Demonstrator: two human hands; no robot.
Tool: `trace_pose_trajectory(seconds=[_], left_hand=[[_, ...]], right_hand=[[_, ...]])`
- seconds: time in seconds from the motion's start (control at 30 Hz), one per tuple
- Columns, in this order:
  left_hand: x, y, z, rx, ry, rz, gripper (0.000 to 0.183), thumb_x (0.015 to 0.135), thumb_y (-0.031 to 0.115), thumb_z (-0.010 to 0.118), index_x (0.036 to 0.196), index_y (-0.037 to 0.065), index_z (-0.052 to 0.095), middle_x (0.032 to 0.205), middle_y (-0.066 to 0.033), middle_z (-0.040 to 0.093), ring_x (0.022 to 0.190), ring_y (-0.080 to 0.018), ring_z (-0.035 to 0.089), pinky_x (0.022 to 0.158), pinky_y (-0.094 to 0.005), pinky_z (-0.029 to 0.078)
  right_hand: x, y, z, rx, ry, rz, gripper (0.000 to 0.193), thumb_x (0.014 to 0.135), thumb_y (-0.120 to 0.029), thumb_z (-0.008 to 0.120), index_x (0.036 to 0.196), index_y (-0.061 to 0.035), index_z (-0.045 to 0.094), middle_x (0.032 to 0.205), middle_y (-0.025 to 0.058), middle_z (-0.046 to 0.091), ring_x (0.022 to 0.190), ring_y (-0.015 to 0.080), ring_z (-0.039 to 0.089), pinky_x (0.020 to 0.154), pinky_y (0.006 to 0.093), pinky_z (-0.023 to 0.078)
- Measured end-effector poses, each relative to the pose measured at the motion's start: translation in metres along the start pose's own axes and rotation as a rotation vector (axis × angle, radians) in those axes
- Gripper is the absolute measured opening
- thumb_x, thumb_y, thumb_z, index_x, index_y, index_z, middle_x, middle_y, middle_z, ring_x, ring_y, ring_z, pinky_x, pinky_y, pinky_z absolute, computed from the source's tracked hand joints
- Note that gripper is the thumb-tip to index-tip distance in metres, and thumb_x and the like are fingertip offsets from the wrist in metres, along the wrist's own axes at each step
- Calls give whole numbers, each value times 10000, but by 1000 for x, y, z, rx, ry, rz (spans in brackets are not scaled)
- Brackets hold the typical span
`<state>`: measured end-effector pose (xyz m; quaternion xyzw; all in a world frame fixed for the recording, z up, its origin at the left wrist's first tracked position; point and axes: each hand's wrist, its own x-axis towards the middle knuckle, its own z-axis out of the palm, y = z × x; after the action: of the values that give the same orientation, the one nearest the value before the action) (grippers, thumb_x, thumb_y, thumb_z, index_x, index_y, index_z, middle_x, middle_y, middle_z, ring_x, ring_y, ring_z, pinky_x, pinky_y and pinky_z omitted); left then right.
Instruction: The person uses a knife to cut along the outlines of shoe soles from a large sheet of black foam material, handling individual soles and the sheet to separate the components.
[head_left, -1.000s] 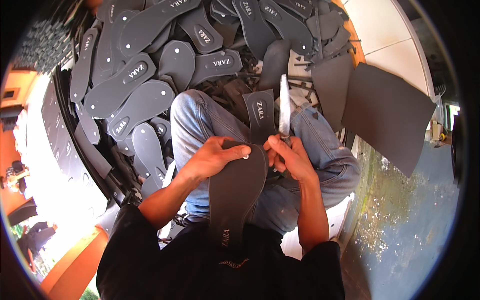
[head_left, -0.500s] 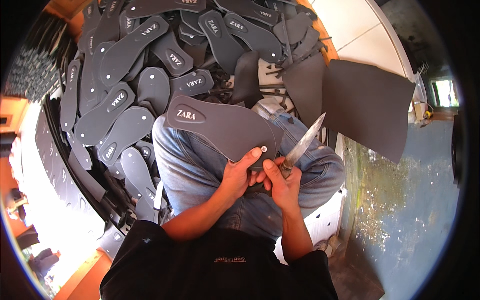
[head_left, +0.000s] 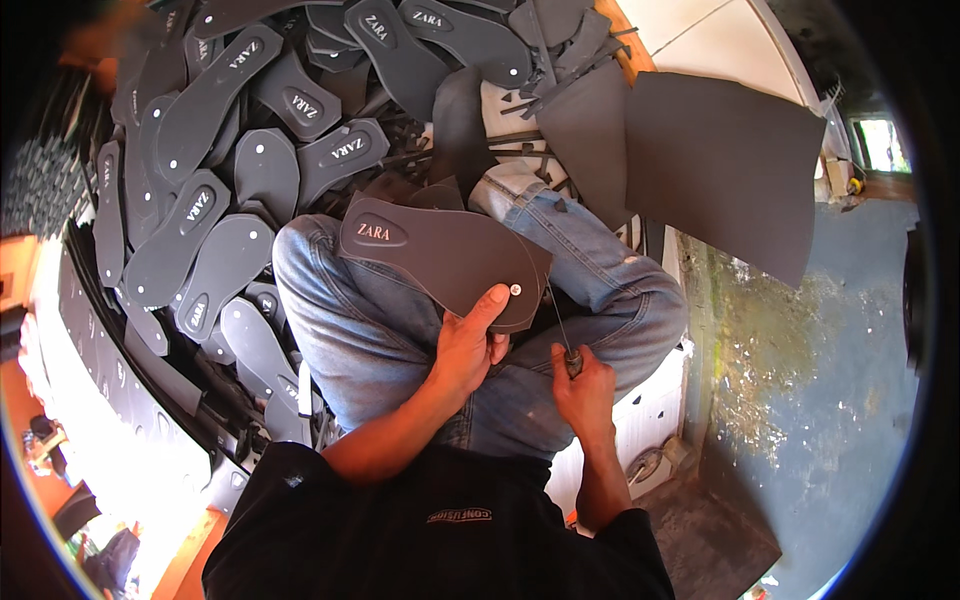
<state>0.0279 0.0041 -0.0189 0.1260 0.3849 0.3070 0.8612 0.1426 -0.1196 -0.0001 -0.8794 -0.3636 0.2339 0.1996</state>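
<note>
In my left hand [head_left: 470, 345] is a dark grey foam insole [head_left: 445, 250], held over my lap with the thumb on top beside a small white round spot. A raised oval pad with pale lettering marks its far left end. Angular corners of sheet stick out past its curved outline on the right. My right hand [head_left: 585, 388], just right of it, is closed round the handle of a knife [head_left: 574, 362]. The blade points up and away, seen almost edge-on as a thin line. Its tip is at the insole's right edge; whether they touch I cannot tell.
A heap of similar insoles [head_left: 205, 235] spreads ahead and to the left. Dark foam scraps [head_left: 585, 140] and a large dark sheet [head_left: 725, 170] lie ahead right. My crossed legs in jeans [head_left: 345, 320] are under the work. A blue-grey stained floor [head_left: 840, 380] stretches to the right.
My right hand has moved away from the left, rightward and slightly nearer me. The knife has turned from showing its broad face to almost edge-on, with its tip now by the insole.
</note>
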Motion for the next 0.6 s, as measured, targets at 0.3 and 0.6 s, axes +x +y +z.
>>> trace_pose_trajectory(seconds=[0.3,0.6], left_hand=[[-10,8,-26,124,37,62,256,808,255,694,885,52,558,577,0,517,382,-63,429,305,-196,302],[-28,12,-33,140,-27,25,278,815,268,673,930,33,578,647,-23,561,389,-64,443,304,-191,303]], right_hand=[[32,-38,15,20,-131,-83,211,803,-156,575,665,-6,523,611,240,560,646,457,551,611,519,414],[85,-41,34,164,-117,-322,202,804,-164,601,709,10,567,550,181,538,535,346,554,535,448,414]])
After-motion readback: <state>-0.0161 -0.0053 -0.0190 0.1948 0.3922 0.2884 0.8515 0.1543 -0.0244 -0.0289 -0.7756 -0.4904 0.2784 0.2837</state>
